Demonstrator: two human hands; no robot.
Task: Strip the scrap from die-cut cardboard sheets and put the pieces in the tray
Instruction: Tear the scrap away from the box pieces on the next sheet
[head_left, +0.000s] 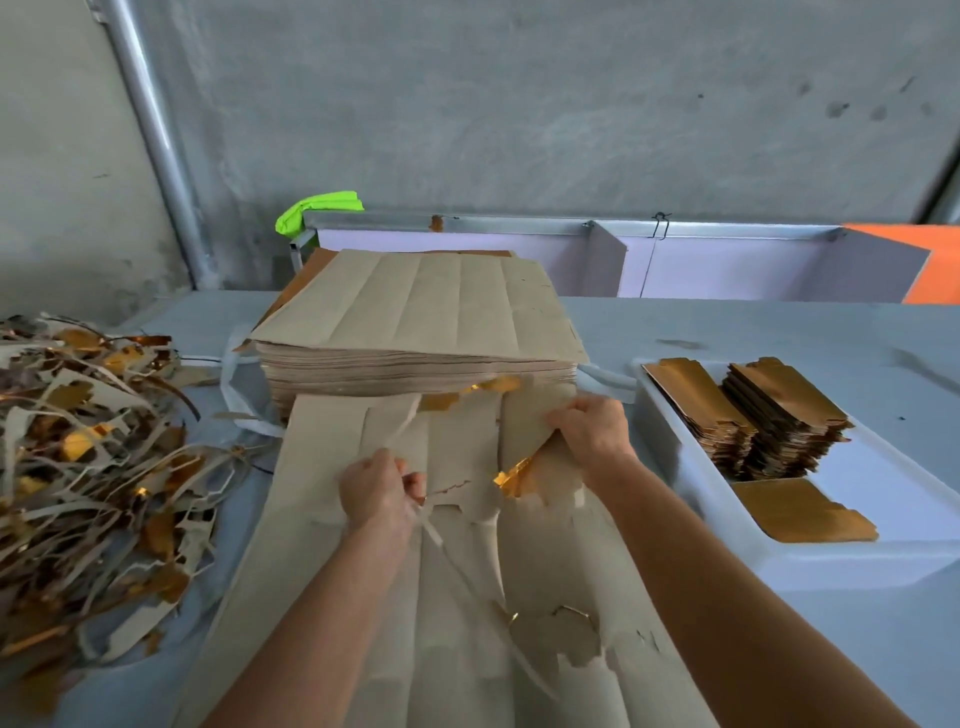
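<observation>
A die-cut cardboard sheet (322, 519), brown side up, lies on the table in front of me. My left hand (376, 491) pinches a thin scrap strip (436, 540) that runs across the sheet's middle. My right hand (592, 428) grips a die-cut piece (530, 410) at the sheet's right and lifts its edge, showing its gold underside. A tall stack of uncut sheets (415, 317) stands just behind. The white tray (883, 556) at the right holds stacks of gold pieces (779, 415) and a single one (800, 512).
A big heap of scrap strips (88, 457), grey and gold, covers the table's left side. Behind the stack runs a pale divider with a metal rail (519, 224). A bright green object (317, 208) sits at its left end.
</observation>
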